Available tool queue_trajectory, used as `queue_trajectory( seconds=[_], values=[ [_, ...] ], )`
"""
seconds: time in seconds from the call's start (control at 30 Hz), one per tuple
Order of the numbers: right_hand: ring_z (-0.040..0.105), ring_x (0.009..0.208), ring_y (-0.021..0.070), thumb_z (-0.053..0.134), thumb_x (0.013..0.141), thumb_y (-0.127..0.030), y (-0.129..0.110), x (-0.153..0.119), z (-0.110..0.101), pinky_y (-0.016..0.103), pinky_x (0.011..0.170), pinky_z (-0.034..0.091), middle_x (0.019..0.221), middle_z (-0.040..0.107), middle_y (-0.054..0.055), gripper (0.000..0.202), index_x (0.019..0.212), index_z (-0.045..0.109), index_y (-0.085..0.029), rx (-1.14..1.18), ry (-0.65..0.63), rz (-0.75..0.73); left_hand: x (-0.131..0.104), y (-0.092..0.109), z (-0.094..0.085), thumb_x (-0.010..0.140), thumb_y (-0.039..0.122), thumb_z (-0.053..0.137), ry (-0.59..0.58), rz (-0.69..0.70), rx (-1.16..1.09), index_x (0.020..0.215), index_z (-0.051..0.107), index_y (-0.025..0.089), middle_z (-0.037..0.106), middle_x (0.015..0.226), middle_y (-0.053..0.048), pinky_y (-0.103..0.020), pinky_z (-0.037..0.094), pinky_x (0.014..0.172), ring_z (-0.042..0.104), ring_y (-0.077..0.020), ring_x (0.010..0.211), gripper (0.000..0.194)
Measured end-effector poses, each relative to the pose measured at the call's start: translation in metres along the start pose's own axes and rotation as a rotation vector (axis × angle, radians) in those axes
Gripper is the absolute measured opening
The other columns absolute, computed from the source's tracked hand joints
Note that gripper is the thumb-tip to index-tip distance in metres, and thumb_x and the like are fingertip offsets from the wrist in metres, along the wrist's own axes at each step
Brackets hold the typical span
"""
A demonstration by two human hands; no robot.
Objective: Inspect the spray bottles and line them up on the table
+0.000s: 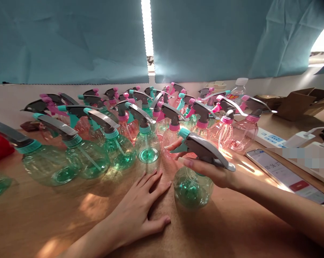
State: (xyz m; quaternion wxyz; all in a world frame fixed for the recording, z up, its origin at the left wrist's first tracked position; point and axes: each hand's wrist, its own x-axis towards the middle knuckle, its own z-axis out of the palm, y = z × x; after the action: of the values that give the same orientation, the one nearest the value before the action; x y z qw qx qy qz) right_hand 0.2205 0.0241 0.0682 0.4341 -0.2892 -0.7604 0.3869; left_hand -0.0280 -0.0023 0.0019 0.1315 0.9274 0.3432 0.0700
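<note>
Phone screen (287, 176): timer digits, seemingly 00:56.37, slightly blurred
White-capped bottle label (233, 96): red marking, too small to read

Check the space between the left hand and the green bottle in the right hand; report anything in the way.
Nothing visible stands between the left hand and the green bottle: only a narrow strip of table separates them. The right hand grips the bottle near its top, from the other side.
</note>
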Motion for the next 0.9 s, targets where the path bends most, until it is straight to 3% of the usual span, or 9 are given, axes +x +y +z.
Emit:
queue_trajectory(
  seconds=[0.9],
  values=[
    [0.065, 0.093, 0.0169, 0.061, 0.086, -0.021, 0.0046, 0.0010, 0.0045, 0.032, 0.082, 0.057, 0.111, 0.063, 0.006, 0.027, 0.112, 0.056, -0.021, 0.061, 0.041, -0.046, 0.0012, -0.0004, -0.0004, 0.084, 0.052, 0.065, 0.020, 0.004, -0.030, 0.149, 0.035, 0.029, 0.023, 0.159, -0.010, -0.061, 0.022, 0.112, 0.026, -0.0404, 0.141, 0.075]
  ],
)
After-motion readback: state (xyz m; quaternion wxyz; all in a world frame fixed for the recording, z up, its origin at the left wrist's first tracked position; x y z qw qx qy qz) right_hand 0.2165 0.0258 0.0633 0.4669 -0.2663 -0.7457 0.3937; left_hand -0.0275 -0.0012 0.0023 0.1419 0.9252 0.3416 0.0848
